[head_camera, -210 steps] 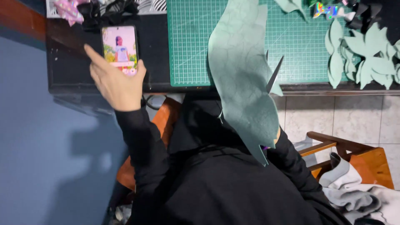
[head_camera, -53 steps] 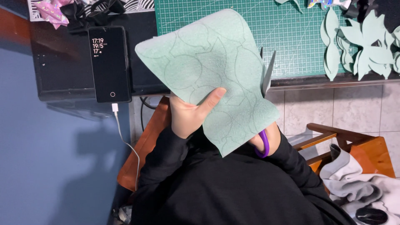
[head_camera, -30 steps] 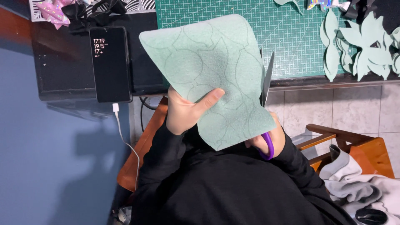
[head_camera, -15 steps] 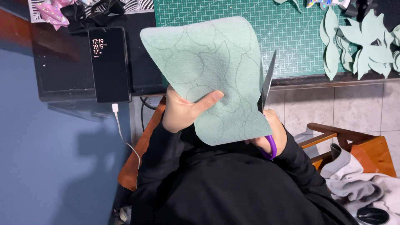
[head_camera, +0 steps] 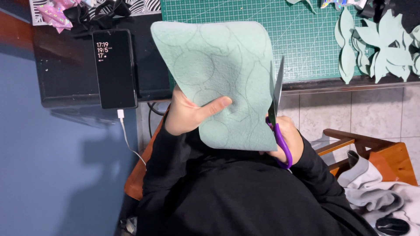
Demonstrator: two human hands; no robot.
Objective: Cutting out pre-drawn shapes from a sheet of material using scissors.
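A pale green felt sheet (head_camera: 218, 70) with pencilled outlines is held up in front of my chest. My left hand (head_camera: 188, 111) grips its lower left part, thumb lying across the front. My right hand (head_camera: 286, 140) is behind the sheet's lower right corner, its fingers in the purple handles of a pair of scissors (head_camera: 275, 109). The grey blades point up along the sheet's right edge.
A green cutting mat (head_camera: 306, 39) lies on the dark table beyond the sheet. Several cut green felt leaf shapes (head_camera: 380, 46) sit at its right. A black phone (head_camera: 114, 67) on a white cable rests at the left. A wooden chair (head_camera: 372, 148) with grey cloth stands at lower right.
Seven seconds ago my left hand held the phone; it now lies on the table and that hand grips the felt. The sheet has turned flat-on and shifted slightly right toward the scissors.
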